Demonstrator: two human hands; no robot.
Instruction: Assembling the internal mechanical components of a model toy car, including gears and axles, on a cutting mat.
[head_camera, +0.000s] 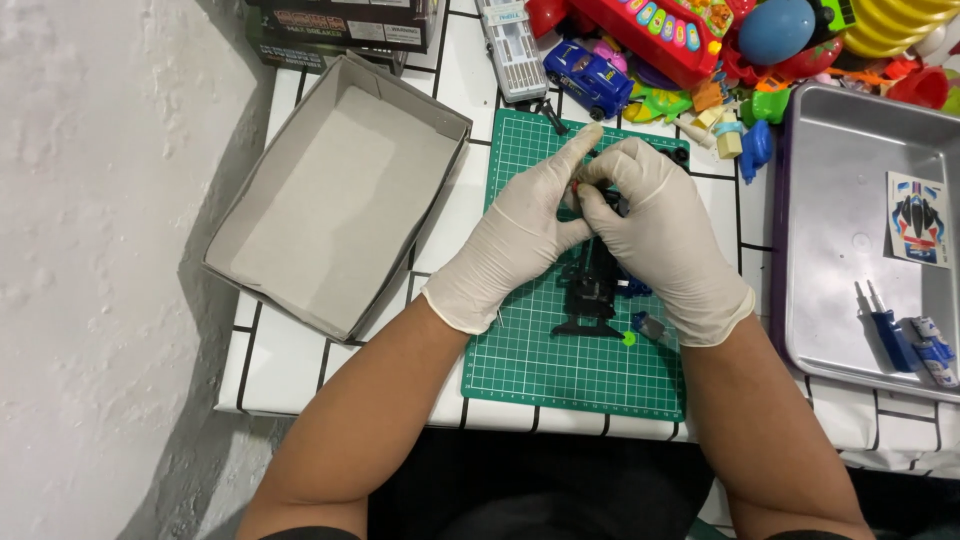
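A: Start at the left. What's there?

B: An open grey box (335, 195) at nine o'clock from the hands, on the white tiled table (285, 370), against a pale wall.

A: And the hands?

B: Both are gloved, meeting over the green mat (520, 365). The left hand (515, 235) pinches a small red-tipped part (573, 188), forefinger stretched toward one o'clock. The right hand (660, 235) is curled shut on the top of the black chassis (590, 290).

A: Which way does the chassis lie?

B: Its long axis runs twelve to six, the near end resting on the mat at six o'clock from the hands. The right hand is on it; the left touches only the small part at its far end. How tight either grip is I cannot tell.

A: Further right?

B: Small blue bits (640, 322) on the mat, a heap of toys (700, 50) at one o'clock, and a metal tray (850, 170) at three o'clock with a sticker sheet (917, 217) and a blue tool (890, 335).
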